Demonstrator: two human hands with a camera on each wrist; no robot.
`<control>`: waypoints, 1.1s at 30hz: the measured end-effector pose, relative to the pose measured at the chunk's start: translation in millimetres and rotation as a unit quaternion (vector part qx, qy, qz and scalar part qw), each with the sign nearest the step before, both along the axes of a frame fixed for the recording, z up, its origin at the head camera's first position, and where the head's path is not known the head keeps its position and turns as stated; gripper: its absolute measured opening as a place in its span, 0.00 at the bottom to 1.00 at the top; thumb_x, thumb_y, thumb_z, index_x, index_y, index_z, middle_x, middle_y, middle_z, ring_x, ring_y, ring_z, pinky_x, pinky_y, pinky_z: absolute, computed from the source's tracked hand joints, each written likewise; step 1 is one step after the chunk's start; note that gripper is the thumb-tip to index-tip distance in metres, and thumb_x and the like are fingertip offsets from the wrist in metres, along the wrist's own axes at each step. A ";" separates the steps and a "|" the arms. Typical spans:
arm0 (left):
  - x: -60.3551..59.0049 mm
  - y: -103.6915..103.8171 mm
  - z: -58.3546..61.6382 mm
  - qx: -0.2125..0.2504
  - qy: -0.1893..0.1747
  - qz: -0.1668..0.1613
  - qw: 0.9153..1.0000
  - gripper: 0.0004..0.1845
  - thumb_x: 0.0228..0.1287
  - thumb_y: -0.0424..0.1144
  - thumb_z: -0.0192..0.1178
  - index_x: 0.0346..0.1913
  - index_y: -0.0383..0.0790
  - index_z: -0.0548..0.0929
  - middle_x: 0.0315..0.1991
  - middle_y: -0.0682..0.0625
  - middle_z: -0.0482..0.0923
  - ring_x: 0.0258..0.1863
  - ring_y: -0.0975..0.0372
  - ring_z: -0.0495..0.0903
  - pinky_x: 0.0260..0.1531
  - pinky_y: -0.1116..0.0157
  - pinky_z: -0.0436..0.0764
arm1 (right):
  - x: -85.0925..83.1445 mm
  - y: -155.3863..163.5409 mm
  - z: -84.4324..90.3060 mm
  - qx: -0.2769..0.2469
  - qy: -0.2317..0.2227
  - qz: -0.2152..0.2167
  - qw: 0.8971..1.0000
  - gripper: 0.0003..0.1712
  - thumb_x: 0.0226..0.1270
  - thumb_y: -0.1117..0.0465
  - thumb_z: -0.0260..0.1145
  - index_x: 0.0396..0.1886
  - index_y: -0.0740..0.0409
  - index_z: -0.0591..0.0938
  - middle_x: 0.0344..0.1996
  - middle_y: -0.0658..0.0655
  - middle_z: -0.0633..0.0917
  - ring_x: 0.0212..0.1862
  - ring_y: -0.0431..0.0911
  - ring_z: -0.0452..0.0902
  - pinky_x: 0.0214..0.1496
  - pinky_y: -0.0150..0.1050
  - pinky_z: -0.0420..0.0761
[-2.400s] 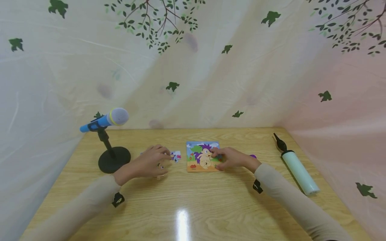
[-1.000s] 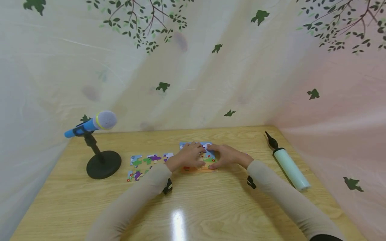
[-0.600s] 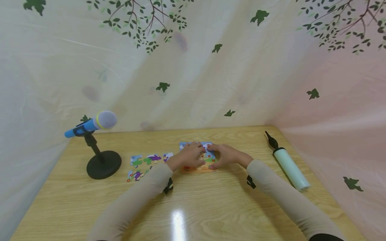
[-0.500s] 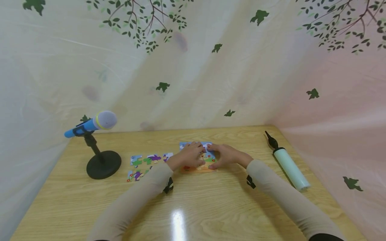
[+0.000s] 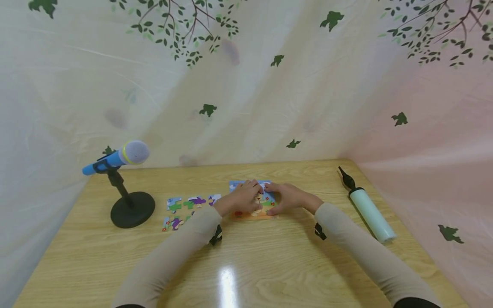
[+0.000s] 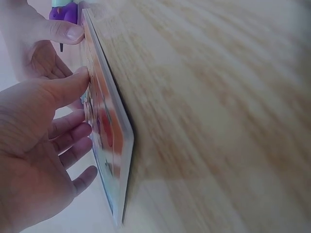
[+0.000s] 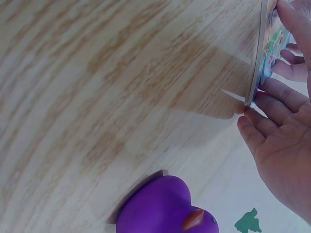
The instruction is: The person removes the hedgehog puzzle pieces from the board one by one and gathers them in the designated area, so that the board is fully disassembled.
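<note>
A flat puzzle board (image 5: 250,183) with a bright picture lies at the middle of the table. Over its left half is my left hand (image 5: 242,199), thumb and fingertips down at the surface around a puzzle piece (image 5: 259,198) mostly hidden by the fingers. My right hand (image 5: 290,199) holds the board's right side, its thumb toward the near edge. In the right wrist view, fingers of the right hand (image 7: 291,131) reach the board's rim. Several loose puzzle pieces (image 5: 196,201) lie left of the board, some covered by the left sleeve.
A blue toy microphone (image 5: 115,160) on a black stand (image 5: 132,209) stands at the left. A pale green hand pump (image 5: 371,216) lies at the right. A purple toy duck (image 7: 160,206) sits near the right hand. A leaf-printed curtain (image 5: 246,85) hangs behind the table.
My left hand has moved right, from over the loose pieces onto the board. Since about a second ago both hands have stayed nearly still. The head view has shifted slightly.
</note>
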State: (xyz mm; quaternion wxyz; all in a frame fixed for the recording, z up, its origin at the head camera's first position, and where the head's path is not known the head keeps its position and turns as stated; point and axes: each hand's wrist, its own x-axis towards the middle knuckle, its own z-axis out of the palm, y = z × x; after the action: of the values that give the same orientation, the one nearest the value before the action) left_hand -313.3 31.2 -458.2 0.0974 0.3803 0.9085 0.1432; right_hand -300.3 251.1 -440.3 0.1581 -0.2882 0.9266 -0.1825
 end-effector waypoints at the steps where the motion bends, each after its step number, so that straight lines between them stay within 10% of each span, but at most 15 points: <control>1: -0.2 0.0 -0.1 0.002 -0.002 0.000 1.000 0.25 0.70 0.50 0.63 0.64 0.41 0.74 0.62 0.46 0.70 0.64 0.52 0.68 0.65 0.47 0.71 | -0.1 -0.2 -0.1 0.000 0.000 0.000 1.000 0.52 0.58 0.44 0.78 0.75 0.63 0.68 0.76 0.64 0.67 0.75 0.65 0.63 0.74 0.60 0.67; 33: -2.5 5.1 3.2 0.047 0.009 0.008 0.999 0.24 0.65 0.42 0.70 0.62 0.39 0.81 0.56 0.45 0.78 0.54 0.54 0.72 0.60 0.52 0.72 | -1.5 -0.2 -1.1 -0.008 -0.016 -0.015 1.000 0.55 0.56 0.42 0.79 0.78 0.58 0.65 0.76 0.66 0.66 0.73 0.62 0.67 0.71 0.58 0.71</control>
State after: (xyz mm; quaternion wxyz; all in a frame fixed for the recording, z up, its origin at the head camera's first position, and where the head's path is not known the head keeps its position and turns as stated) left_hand -315.8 36.3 -455.0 0.0706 0.3782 0.9047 0.1830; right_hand -301.8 250.9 -441.4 0.1682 -0.2720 0.9268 -0.1968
